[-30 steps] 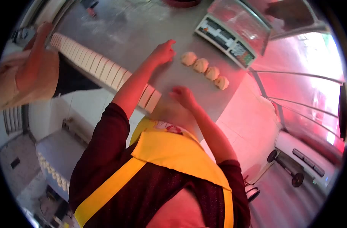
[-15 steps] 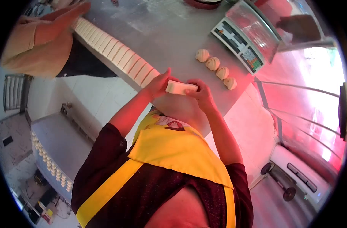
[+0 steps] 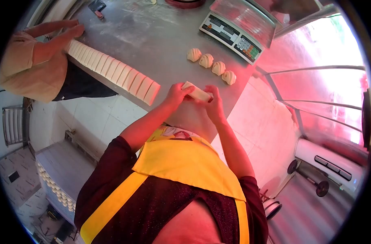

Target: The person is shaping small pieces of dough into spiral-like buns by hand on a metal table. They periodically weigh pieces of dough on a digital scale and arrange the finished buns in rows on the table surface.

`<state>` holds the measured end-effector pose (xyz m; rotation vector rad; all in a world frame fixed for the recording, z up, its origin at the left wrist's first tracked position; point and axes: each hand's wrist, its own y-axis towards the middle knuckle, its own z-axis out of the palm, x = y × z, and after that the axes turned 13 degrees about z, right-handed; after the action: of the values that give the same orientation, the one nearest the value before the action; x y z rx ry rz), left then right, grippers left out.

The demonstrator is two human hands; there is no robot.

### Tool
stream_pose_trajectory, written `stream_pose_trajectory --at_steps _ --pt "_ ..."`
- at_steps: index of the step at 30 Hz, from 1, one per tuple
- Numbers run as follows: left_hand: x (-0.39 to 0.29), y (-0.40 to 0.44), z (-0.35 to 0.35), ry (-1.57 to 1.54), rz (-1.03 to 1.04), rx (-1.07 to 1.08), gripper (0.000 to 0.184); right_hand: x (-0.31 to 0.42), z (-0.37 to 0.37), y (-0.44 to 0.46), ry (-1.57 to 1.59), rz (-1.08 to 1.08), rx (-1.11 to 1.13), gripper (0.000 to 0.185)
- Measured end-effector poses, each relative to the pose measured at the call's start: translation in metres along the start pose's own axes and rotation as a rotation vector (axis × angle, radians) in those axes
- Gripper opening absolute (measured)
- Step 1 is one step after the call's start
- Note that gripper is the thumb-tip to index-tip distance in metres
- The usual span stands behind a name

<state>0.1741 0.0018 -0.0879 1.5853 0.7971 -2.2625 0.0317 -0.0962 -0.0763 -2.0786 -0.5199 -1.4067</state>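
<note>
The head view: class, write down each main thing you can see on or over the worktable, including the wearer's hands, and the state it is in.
Left hand: closed on one end of the dough strip
Right hand: closed on its other end
Dough strip: held up, unshaped
Row of dough pieces: cut, lying side by side
Four dough buns: shaped, in a line
Scale: standing level, reading illegible
Worktable: streaked whitish

1. Left hand [image 3: 178, 94]: forearm formerly across the row of cut dough [image 3: 114, 72], now clear of it; fingers on a dough strip [image 3: 198, 94].
2. Right hand [image 3: 214, 101]: formerly without the strip, now at its other end.
3. Strip: tilted more than just before.
4. Co-worker's hands [image 3: 76, 29]: farther over the table [image 3: 132, 34].
</note>
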Motion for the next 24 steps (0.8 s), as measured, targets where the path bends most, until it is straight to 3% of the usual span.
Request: stream_pose_trajectory --at_steps 3,6,7,9,10,12,13,15,18,19,21,24 --pt "0.004 0.007 -0.004 -0.447 -0.343 0.068 0.027 0.013 -0.024 -0.003 -0.425 -0.362 0.061 0.032" --pt "0.007 0.015 -0.004 -0.461 -0.570 0.254 0.022 0.008 -0.048 0.004 -0.647 -0.503 0.092 0.034" --pt "0.004 0.013 0.002 -0.154 -0.368 0.266 0.021 0.003 -0.051 0.004 -0.675 -0.531 0.089 0.034" --pt "-0.001 0.009 0.018 0.447 0.051 0.280 0.018 -0.023 -0.047 0.002 -0.097 0.306 0.270 0.032" --pt "0.009 0.013 0.022 0.563 0.257 0.270 0.017 -0.022 -0.046 0.003 0.205 0.707 0.347 0.032" --pt "0.036 0.022 0.024 0.787 0.672 0.233 0.015 -0.003 -0.047 -0.011 0.454 0.670 0.370 0.029" --pt "0.031 0.023 0.024 0.594 0.453 0.247 0.015 0.006 -0.047 -0.018 0.582 0.652 0.381 0.027" --pt "0.021 0.027 0.020 0.204 0.010 0.271 0.016 0.002 -0.051 -0.025 0.283 0.321 0.471 0.028" --pt "0.036 0.037 0.011 0.199 -0.075 0.325 0.016 -0.004 -0.055 -0.019 -0.041 0.074 0.439 0.028" --pt "0.038 0.035 0.013 0.409 0.030 0.326 0.016 -0.005 -0.054 -0.016 -0.124 0.040 0.408 0.028" --pt "0.040 0.030 0.021 0.829 0.248 0.317 0.017 0.004 -0.055 -0.004 -0.030 0.198 0.314 0.020" --pt "0.027 0.004 0.043 0.748 0.623 0.419 0.019 0.003 -0.052 0.014 0.231 0.419 0.174 0.014"
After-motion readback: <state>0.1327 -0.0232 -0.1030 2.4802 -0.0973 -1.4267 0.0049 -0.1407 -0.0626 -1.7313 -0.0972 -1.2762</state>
